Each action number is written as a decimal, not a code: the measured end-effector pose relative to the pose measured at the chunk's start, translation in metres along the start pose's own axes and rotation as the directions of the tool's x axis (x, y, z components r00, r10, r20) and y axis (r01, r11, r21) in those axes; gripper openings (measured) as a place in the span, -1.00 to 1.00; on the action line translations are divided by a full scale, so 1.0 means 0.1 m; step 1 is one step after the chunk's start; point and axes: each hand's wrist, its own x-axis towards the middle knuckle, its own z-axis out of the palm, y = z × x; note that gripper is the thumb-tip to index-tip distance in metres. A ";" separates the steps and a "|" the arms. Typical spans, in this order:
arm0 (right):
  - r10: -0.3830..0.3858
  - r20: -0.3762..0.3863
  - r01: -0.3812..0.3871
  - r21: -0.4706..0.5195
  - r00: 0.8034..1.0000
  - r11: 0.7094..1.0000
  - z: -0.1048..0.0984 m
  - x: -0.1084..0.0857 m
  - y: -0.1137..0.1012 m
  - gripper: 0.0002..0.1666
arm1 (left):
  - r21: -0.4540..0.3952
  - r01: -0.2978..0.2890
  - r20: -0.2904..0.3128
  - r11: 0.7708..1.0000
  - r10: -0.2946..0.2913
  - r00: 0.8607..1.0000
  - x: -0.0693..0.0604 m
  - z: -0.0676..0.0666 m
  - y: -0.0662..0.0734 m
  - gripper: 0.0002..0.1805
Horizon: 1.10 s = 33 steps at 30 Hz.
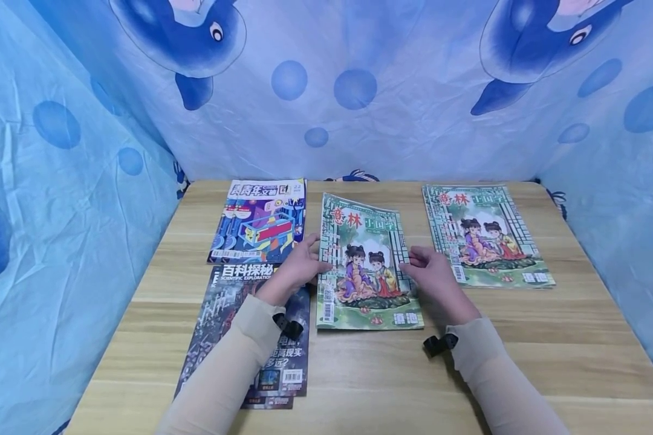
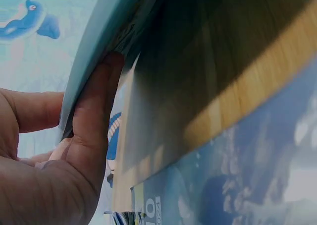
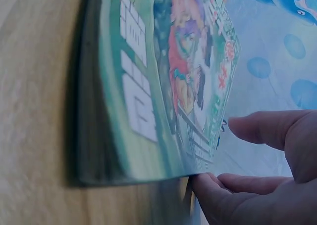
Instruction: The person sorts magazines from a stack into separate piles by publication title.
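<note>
A green magazine (image 1: 366,266) with two cartoon figures in robes on its cover lies between my hands at the middle of the table. My left hand (image 1: 302,263) pinches its left edge, thumb on the cover and fingers beneath, and the left wrist view shows that side raised off the wood. At the right edge is my right hand (image 1: 431,273). Its fingertips (image 3: 205,185) touch the edge from below, while the thumb (image 3: 255,127) stands apart from the cover. Similar green magazines (image 1: 487,235) lie stacked to the right of this hand.
Purple-blue magazines (image 1: 261,220) overlap at the back left of the wooden table (image 1: 370,380). Dark science magazines (image 1: 250,338) lie in front of them, partly under my left forearm. A blue cloth (image 1: 326,145) with whales hangs behind and at both sides.
</note>
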 end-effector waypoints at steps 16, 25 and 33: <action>0.055 0.126 -0.072 0.136 0.990 0.988 -0.28 -0.06 0.07 0.25 | -0.275 -0.061 0.032 0.960 0.072 0.997 -0.03 0.15 0.13 -0.21; 0.071 0.049 -0.076 0.121 0.996 0.990 -0.50 -0.11 0.09 0.26 | -0.277 -0.045 0.014 0.960 0.051 0.999 0.13 0.39 0.16 -0.17; 0.045 -0.023 -0.044 0.020 0.999 0.999 -0.72 -0.14 0.12 0.23 | -0.279 -0.035 0.071 0.960 0.057 0.996 0.25 0.56 0.27 -0.19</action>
